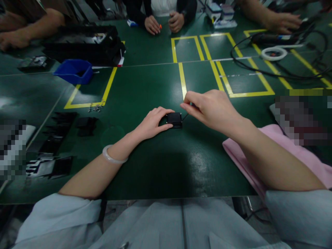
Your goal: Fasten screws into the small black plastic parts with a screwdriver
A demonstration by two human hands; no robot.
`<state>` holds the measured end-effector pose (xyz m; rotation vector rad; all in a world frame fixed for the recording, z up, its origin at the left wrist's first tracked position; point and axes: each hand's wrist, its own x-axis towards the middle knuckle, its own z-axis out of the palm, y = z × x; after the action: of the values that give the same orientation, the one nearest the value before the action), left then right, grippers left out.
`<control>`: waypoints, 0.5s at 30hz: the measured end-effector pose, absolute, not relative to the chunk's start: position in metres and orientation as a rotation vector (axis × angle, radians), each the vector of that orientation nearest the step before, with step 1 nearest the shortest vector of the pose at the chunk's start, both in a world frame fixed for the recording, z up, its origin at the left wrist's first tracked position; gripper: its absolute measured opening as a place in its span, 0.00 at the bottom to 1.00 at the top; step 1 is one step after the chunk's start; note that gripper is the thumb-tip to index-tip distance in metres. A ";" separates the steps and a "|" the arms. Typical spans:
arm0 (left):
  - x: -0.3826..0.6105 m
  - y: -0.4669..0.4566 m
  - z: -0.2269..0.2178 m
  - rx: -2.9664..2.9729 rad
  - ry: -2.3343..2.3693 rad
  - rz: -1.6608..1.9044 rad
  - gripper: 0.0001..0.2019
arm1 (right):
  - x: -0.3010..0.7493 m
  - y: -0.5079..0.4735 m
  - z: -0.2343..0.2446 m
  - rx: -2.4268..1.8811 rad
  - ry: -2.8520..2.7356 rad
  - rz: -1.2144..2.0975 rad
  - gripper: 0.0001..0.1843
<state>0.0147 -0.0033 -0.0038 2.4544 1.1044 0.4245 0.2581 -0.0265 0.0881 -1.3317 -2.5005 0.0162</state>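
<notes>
A small black square part (174, 119) lies on the green table (145, 86) in front of me. My left hand (151, 122) grips it from the left, thumb and fingers closed around its edge. My right hand (211, 109) hovers just right of the part, fingertips pinched on a thin dark wire or tool that reaches to the part's right corner. A pale bangle sits on my left wrist.
A blue bin (74, 71) and a black tray (85, 43) stand at the back left. Flat black parts (62, 135) and small screws (95, 109) lie to the left. A pink cloth (269, 152) is under my right forearm. Other people's hands (164, 23) work across the table; cables (280, 52) at the far right.
</notes>
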 end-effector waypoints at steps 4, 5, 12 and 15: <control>0.015 -0.003 -0.003 2.455 1.106 0.423 0.25 | 0.257 -0.026 0.087 -1.334 -2.498 0.026 0.15; 0.015 -0.004 -0.003 2.458 1.106 0.423 0.25 | 0.257 -0.025 0.086 -1.332 -2.489 0.037 0.16; 0.015 -0.004 -0.003 2.468 1.096 0.420 0.25 | 0.258 -0.023 0.084 -1.335 -2.474 0.062 0.15; 0.014 -0.004 -0.004 2.474 1.092 0.434 0.26 | 0.260 -0.022 0.084 -1.335 -2.484 0.037 0.16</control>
<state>0.0141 -0.0045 -0.0039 2.4745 1.0925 0.4338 0.2598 -0.0222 0.0844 -1.3355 -2.4843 0.0374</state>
